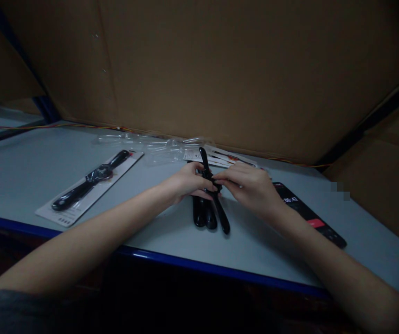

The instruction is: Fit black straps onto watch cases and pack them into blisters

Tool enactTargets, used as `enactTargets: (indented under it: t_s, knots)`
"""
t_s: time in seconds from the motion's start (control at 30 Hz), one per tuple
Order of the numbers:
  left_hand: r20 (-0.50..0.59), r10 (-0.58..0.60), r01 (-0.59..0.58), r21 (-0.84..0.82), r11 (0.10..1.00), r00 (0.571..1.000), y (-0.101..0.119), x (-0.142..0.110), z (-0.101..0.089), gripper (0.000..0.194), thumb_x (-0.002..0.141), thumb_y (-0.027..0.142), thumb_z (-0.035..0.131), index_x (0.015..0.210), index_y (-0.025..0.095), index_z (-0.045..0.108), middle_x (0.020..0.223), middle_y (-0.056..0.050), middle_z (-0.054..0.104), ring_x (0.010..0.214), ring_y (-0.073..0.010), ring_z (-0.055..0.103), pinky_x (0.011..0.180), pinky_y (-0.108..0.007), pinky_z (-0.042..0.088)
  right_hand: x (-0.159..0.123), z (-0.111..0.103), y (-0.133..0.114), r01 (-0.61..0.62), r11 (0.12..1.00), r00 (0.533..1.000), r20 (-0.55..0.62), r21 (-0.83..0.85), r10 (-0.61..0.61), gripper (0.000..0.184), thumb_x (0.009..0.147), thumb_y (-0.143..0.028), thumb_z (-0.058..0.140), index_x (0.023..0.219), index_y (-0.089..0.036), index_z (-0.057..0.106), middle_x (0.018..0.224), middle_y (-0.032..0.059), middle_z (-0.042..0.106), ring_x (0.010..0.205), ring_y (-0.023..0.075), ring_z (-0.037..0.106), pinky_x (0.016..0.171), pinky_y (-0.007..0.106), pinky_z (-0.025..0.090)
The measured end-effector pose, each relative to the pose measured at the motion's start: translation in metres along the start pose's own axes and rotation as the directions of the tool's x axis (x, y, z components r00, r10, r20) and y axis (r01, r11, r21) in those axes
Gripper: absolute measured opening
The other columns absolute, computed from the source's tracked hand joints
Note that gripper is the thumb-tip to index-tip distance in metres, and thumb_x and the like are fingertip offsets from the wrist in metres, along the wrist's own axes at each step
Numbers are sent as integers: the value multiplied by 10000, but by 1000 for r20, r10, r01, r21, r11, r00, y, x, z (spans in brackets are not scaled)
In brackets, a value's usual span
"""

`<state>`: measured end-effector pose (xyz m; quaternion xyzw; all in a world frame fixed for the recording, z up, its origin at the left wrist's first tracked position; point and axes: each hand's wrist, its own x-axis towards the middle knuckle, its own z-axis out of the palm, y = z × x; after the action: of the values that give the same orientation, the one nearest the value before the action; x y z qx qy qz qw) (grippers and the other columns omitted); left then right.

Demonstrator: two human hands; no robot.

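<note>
Both my hands meet at the middle of the grey table (22,171). My left hand (187,182) and my right hand (250,185) pinch a black wristwatch (210,185) at its case, fingers closed round it. One strap end points up and away, the other lies toward me beside more black watches (202,213) that rest on the table under my hands. To the left lies a packaged black watch on a white card (88,185), apart from both hands.
Clear plastic blister shells (151,144) and printed cards (223,158) lie at the back near a brown cardboard wall (220,69). A black card with red print (307,214) lies by my right wrist. A red-yellow wire (63,126) runs along the back. The table's blue edge (185,262) faces me.
</note>
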<state>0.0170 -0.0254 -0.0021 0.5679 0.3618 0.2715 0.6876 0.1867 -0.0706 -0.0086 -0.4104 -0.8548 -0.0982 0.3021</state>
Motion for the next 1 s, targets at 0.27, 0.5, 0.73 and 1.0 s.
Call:
enactTargets:
  t_s: [0.27,0.5,0.73,1.0]
  knots:
    - [-1,-11,11,-25,1000,1000,-2,0,1,401,634,-98,626,941,92,451,745,-45,631,646,-169,675,631,-313,554,-1,-1,5,39,998,998,48,-41,-37,210,838,-139,490,930,-171,676,867,79,672,800,192,597,683,318,453]
    - [-2,14,-14,-40,999,1000,-1,-2,4,357,661,-90,611,936,86,467,758,-55,636,664,-164,674,640,-307,557,1,-6,-1,-34,999,999,-7,39,34,193,836,-181,524,934,-163,690,825,75,663,754,173,598,658,302,455]
    - [-27,28,-30,-69,997,999,1,-3,4,385,652,-112,597,951,88,461,725,-55,638,636,-168,671,614,-307,556,3,-12,-2,-93,990,996,17,107,92,203,829,-172,522,939,-176,693,803,59,663,741,164,594,659,294,448]
    - [14,17,-17,-38,999,1000,-1,-3,5,381,663,-96,597,963,86,446,751,-67,635,639,-181,678,622,-315,552,6,-19,1,-182,972,977,142,149,161,122,787,-249,607,854,-161,659,712,31,622,652,138,540,592,261,396]
